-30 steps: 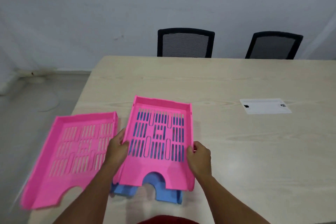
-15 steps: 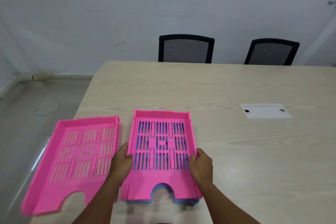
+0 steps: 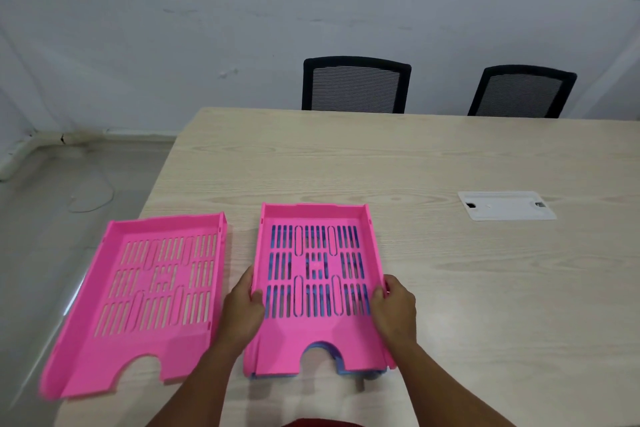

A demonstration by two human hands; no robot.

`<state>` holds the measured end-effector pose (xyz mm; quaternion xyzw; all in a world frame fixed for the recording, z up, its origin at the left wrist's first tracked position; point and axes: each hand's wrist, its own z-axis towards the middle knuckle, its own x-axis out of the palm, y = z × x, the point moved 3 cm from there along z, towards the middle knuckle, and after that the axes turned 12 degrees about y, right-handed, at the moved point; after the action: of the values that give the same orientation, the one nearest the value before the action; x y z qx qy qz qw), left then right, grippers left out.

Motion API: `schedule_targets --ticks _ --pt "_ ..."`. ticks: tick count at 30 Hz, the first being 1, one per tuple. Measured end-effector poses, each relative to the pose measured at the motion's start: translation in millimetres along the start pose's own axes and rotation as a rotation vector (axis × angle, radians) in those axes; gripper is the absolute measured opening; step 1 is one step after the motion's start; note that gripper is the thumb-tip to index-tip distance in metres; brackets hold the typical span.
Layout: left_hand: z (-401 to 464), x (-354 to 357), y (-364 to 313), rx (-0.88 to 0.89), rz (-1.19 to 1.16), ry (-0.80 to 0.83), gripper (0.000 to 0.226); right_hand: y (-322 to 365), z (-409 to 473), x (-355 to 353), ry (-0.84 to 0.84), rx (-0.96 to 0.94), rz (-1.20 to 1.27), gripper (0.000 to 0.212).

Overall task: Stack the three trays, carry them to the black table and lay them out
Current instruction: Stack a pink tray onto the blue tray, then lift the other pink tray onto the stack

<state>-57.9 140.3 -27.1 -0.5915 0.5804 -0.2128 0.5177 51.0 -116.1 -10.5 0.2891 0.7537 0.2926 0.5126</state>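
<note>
Smooth pink plastic trays, matt pale wood-grain table

Even, soft indoor light fills the room we see, with no harsh glare on the pale wooden table. Shadows stay faint: a thin dark edge under the stacked pink tray and beneath the forearms. A bright streak of reflected light marks the floor at left. We note wide-angle bowing along the wall's base, and slight motion blur softening the near corner of the left pink tray.
</note>
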Motion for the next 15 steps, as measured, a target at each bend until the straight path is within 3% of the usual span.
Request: schedule_targets --ticks 12,15 --pt "-8 10 5 0.050 0.050 -0.038 0.048 1 -3 0 0.043 -0.012 -0.007 0.017" --pt "-7 3 2 0.053 0.010 -0.024 0.044 7 0 -3 -0.006 -0.046 -0.065 0.037"
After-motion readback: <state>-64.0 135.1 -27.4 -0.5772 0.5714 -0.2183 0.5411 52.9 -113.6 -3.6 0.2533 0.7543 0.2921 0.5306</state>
